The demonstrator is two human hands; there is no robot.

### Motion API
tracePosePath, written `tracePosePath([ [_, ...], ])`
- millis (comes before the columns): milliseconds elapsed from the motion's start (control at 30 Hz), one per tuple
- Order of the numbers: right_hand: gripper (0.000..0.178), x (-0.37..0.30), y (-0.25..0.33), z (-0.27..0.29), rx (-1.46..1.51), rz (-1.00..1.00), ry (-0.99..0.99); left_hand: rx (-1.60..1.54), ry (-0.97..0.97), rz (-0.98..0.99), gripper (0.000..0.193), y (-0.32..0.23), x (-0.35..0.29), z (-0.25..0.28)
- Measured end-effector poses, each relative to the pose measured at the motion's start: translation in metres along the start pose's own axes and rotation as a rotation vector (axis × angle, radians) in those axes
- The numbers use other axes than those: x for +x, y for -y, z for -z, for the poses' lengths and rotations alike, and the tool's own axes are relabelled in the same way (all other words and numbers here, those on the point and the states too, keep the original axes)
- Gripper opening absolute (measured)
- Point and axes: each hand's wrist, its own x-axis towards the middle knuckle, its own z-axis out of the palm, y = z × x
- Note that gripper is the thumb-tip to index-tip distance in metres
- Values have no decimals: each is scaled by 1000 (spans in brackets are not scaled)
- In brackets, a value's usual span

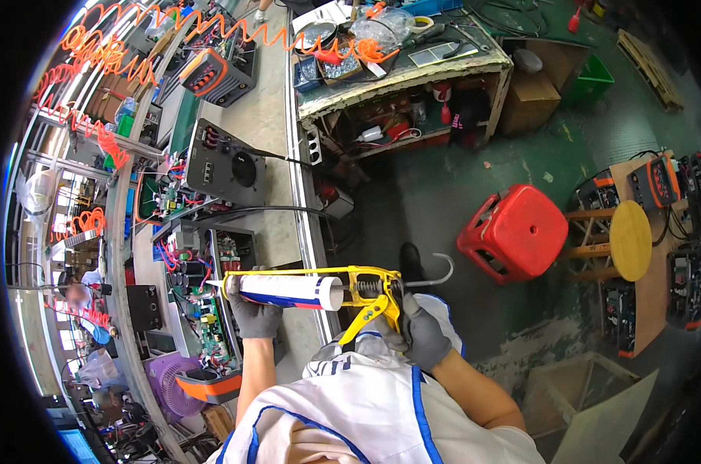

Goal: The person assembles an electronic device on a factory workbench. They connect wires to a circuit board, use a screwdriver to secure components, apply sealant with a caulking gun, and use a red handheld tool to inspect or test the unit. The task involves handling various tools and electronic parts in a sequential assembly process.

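I hold a yellow caulking gun (376, 288) level across my front, with a white and blue sealant tube (292, 291) in its frame. The tube's pale nozzle points left, toward an open machine with circuit boards (211, 325). My left hand (256, 315), in a grey glove, is closed around the front of the gun and tube. At the back end, my grey-gloved right hand (428, 336) is closed on the gun near its handle and trigger; some of its fingers are hidden. A bent metal rod (441, 272) sticks out behind the gun.
On the bench at left stand another grey machine (225, 166) with a black fan and a purple fan (172, 385). A cluttered worktable (397, 81) is ahead. To the right are a red plastic stool (520, 232) and a yellow round-topped stool (630, 241). Orange coiled hoses (95, 46) hang at upper left.
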Motion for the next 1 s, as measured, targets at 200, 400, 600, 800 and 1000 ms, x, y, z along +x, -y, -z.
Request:
tracePosePath([
  [200,57,0,10,3,-136,88,-29,-128,88,-47,48,9,-9,-22],
  [400,60,0,4,6,-293,-16,-80,-277,193,-12,39,5,-25,-26],
  [600,51,11,10,3,-428,-43,-237,-261,54,-8,42,21,-50,-34],
  [800,57,37,25,4,-318,-127,-70,-17,271,-124,60,-1,-57,-48],
  [1000,62,63,29,5,-235,-198,34,159,389,-183,86,-20,-61,-54],
])
